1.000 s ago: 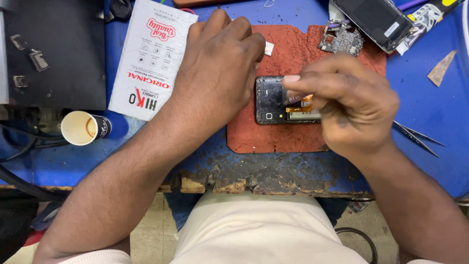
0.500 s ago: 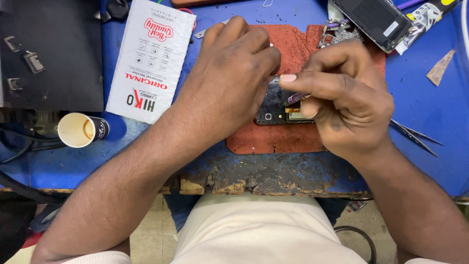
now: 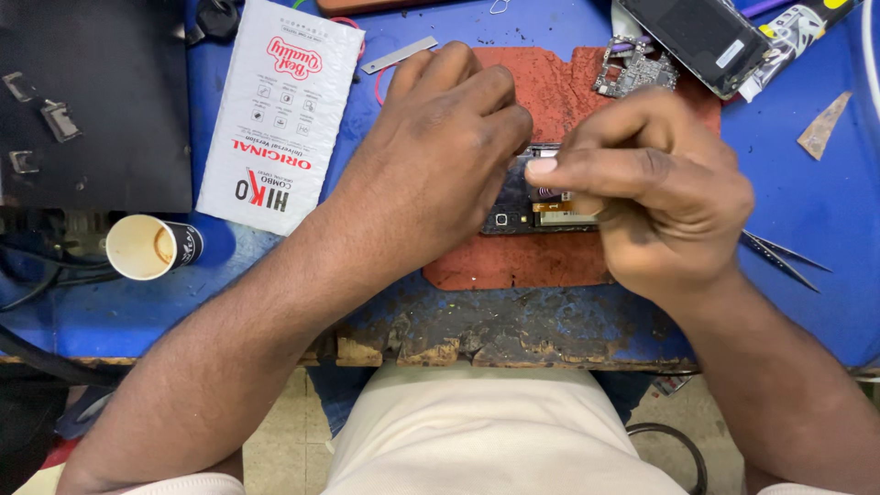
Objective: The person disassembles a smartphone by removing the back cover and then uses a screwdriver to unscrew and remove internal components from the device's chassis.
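White packet [image 3: 280, 115], paper cup [image 3: 151, 246], tweezers [image 3: 779, 257] around opened phone [image 3: 527, 206].

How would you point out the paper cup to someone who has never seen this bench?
Start at the blue bench and go to its left front edge, below the black mat. The paper cup lies tipped on its side there, left of the left hand and just below the white packet. It is the only round thing nearby: a pale open mouth and a dark outer wall.
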